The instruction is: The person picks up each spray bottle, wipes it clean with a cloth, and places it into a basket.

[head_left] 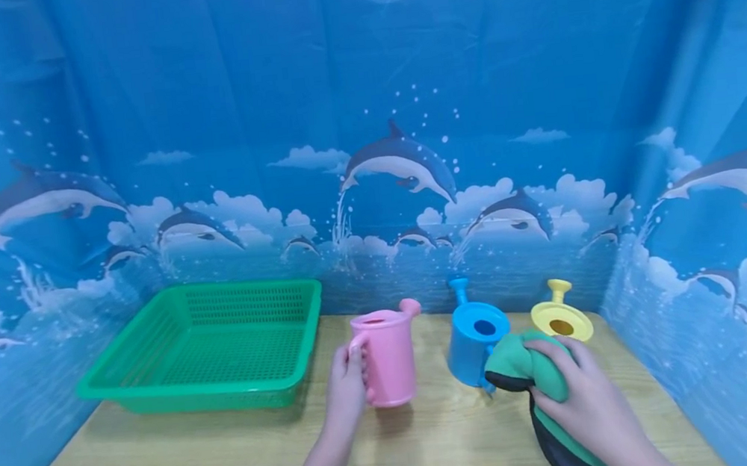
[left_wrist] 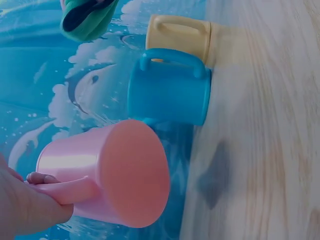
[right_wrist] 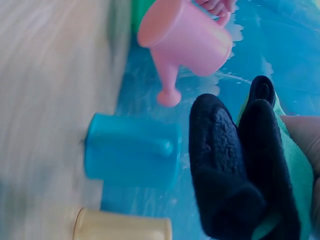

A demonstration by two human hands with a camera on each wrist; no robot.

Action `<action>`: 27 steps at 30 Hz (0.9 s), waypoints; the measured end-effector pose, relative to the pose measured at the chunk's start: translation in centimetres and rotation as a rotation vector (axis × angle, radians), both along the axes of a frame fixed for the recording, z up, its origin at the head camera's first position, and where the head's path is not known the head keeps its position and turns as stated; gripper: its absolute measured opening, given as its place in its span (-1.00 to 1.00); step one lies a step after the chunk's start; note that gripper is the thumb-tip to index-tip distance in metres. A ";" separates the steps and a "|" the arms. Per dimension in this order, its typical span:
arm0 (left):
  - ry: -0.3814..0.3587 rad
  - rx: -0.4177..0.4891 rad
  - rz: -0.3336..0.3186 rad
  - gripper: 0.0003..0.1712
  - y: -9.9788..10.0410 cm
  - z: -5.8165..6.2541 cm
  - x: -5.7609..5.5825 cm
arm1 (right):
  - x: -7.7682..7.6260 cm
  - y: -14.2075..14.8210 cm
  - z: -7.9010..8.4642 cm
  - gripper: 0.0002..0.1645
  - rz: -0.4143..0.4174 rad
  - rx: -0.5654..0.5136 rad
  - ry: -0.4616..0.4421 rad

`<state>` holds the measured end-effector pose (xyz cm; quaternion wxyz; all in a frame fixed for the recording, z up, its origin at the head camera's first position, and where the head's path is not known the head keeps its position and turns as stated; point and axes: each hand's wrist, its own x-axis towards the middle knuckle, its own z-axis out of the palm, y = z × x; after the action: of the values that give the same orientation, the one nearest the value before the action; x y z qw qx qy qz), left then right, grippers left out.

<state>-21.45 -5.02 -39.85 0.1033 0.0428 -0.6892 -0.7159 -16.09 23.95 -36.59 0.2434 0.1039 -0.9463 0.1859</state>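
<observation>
My left hand (head_left: 347, 378) grips the handle of a pink watering can (head_left: 391, 359). The can is raised off the table, and its flat base faces the left wrist view. In my right hand (head_left: 588, 396) is a folded green cloth (head_left: 549, 370) with a black, fuzzy underside (right_wrist: 217, 145), pinched between thumb and fingers. That cloth hangs in front of a blue watering can (head_left: 468, 344) and partly covers its handle side. Behind the right hand stands a yellow watering can (head_left: 560, 316), its lower part hidden in the head view.
A green slotted plastic basket (head_left: 209, 391) sits on the left of the wooden table (head_left: 186, 461). Blue sheeting (head_left: 255, 124) printed with dolphins and clouds walls in the back and both sides.
</observation>
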 end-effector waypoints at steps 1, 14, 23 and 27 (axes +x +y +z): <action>0.008 0.000 -0.008 -0.63 0.0 0.1 0.1 | 0.0 -0.3 0.2 -0.29 0.003 -0.018 0.010; 0.047 0.042 -0.096 -0.68 0.8 1.0 2.1 | 0.1 -3.0 0.2 -0.19 0.093 -0.051 0.190; 0.062 0.046 -0.144 -0.66 1.1 1.2 2.4 | -0.1 -4.8 -0.5 -0.18 0.138 -0.103 0.275; 0.067 0.056 -0.160 -0.68 0.9 1.8 2.9 | -0.2 -5.7 -0.4 -0.17 0.170 -0.120 0.320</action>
<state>-18.57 -4.08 -38.08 0.0672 -0.0335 -0.6662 -0.7420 -16.25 18.29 -37.02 0.3799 0.1970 -0.8706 0.2428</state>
